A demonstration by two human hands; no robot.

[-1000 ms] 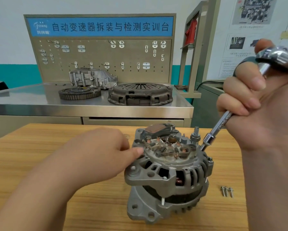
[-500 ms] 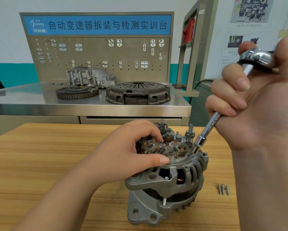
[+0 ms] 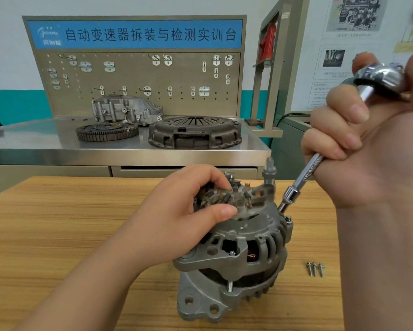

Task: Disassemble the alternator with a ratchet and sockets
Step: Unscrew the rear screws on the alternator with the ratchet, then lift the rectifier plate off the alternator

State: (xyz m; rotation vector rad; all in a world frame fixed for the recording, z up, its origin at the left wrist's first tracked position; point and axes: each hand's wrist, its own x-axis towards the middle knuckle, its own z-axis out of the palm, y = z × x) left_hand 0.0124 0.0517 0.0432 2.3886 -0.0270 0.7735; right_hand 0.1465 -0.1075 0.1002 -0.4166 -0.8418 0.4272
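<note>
Alternator point(image 3: 236, 254) stands on the wooden table point(image 3: 57, 235), three loose screws point(image 3: 315, 268) near it at 3 o'clock, the left hand point(image 3: 184, 211) curled round its top parts, the right hand point(image 3: 368, 158) gripping the ratchet point(image 3: 377, 77) whose socket point(image 3: 289, 194) meets its rim at 1 o'clock, a clutch cover point(image 3: 193, 132) far off at 12.

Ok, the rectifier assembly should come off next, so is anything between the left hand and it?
Nothing visible: the left hand grips the rectifier assembly atop the alternator; the socket is off to its right.
</note>
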